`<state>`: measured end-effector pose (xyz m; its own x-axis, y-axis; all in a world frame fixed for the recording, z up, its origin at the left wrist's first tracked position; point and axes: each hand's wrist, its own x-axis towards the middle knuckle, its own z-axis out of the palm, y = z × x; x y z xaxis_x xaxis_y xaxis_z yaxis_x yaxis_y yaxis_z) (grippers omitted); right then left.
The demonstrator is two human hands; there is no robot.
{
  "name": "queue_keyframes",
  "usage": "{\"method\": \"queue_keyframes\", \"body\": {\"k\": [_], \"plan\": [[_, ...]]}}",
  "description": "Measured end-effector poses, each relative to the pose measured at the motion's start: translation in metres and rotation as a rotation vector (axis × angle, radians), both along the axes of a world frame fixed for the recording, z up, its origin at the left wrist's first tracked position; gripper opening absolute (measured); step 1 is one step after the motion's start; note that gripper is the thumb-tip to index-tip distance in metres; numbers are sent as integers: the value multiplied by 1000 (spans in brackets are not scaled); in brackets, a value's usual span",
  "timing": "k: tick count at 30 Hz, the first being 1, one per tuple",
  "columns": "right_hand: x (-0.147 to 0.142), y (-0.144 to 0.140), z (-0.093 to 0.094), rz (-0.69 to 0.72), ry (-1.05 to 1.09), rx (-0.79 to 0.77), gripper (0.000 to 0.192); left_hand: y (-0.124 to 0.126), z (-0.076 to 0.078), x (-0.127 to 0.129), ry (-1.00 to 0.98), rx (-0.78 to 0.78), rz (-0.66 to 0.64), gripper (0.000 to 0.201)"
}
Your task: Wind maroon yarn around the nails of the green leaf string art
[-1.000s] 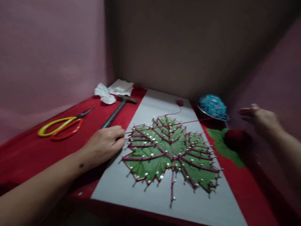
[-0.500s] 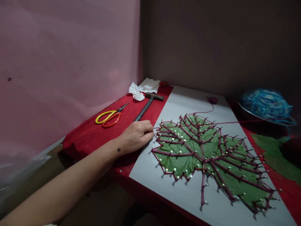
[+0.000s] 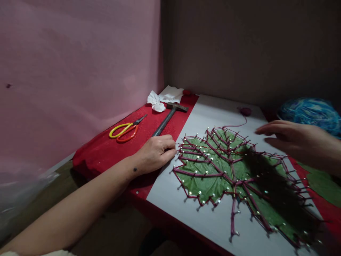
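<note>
**Hands at leaf string-art board**

Scissors (image 3: 124, 129) and hammer (image 3: 165, 119) lay far left on the red table (image 3: 101, 153). Left hand (image 3: 156, 152), grip curled shut, rested at the leaf's (image 3: 213, 170) left edge, pinching thread, I think. Right hand (image 3: 295, 142) hovered over the right side, fingers spread, blurred.

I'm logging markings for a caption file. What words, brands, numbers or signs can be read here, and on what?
None can be read. The scissors, hammer, white board, green leaf, crumpled tissue and blue yarn show no print. The left hand and right hand cover no visible label.
</note>
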<state>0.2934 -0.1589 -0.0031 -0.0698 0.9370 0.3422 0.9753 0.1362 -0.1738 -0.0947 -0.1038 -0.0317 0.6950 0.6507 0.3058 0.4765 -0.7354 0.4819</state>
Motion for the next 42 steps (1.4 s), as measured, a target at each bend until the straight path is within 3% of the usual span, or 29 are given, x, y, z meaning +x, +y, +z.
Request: {"method": "queue_keyframes", "body": {"k": [3,5,10,13,16,21,26,32,37,42], "plan": [[-102,5,9,280,-16,-61,22,-1,0,0,3,16,0,24],[-145,12,9,365,-52,-95,23,-2,0,0,1,22,2,24],[-183,32,-5,404,-166,-164,18,-3,-1,-1,-1,21,5,21],[-190,34,-10,410,-169,-142,16,-3,-2,-2,5,36,-5,21],[-194,29,-6,383,-32,-112,17,-3,-3,-3,10,51,-27,22],[-184,11,4,369,188,-48,17,0,-2,-6,48,102,-166,22],[-165,-8,3,330,230,40,21,5,9,-5,206,310,-246,21],[-152,-23,-3,323,198,134,23,-1,34,13,552,527,-218,25],[-145,-31,-7,323,144,184,23,-14,53,32,835,435,-131,15],[-135,-39,-7,317,221,185,23,-19,60,40,894,335,1,19]]}}
